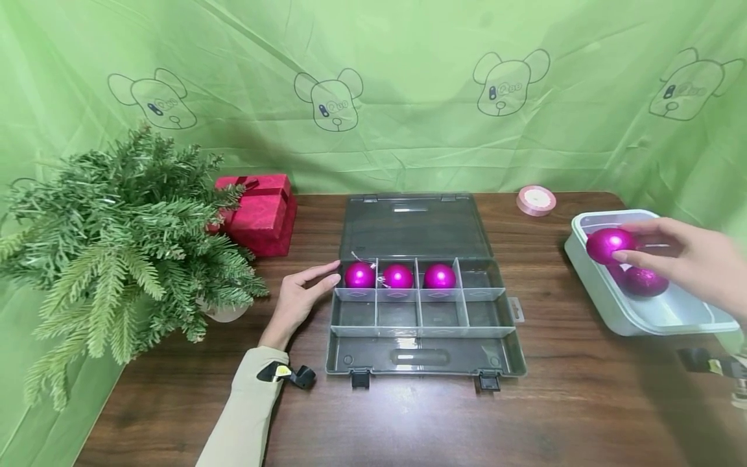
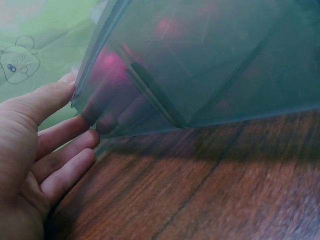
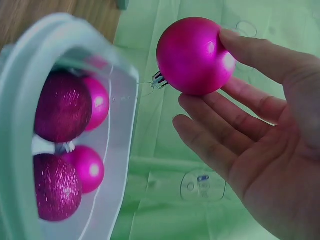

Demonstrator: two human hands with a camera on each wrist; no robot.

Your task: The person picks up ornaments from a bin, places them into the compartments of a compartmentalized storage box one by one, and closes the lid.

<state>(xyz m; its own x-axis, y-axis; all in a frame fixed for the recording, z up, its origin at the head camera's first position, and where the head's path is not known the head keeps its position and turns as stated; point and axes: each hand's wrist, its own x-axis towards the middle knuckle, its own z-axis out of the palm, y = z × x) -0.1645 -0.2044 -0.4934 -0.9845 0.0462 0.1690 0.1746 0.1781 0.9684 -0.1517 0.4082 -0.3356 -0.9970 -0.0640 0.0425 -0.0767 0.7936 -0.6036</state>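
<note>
My right hand (image 1: 694, 256) pinches a shiny magenta Christmas bauble (image 1: 609, 246) between thumb and fingers, above the white plastic tub (image 1: 607, 318). In the right wrist view the bauble's silver cap and thin loop point toward the tub. More baubles lie inside the tub, some smooth and some glittery (image 3: 62, 107). My left hand (image 1: 297, 298) touches the left side of a grey translucent compartment box (image 1: 426, 357), fingers extended at its wall. Three magenta baubles (image 1: 439, 277) sit in the box's back row, one each in the left, second and third compartments.
The box's lid (image 1: 414, 227) lies folded back behind it, and two latches hang at the front. An artificial fir tree (image 1: 128, 240) stands at the left beside a red gift box (image 1: 262, 214). A pink ribbon roll (image 1: 535, 200) lies at the back right. A green curtain (image 1: 408, 52) hangs behind.
</note>
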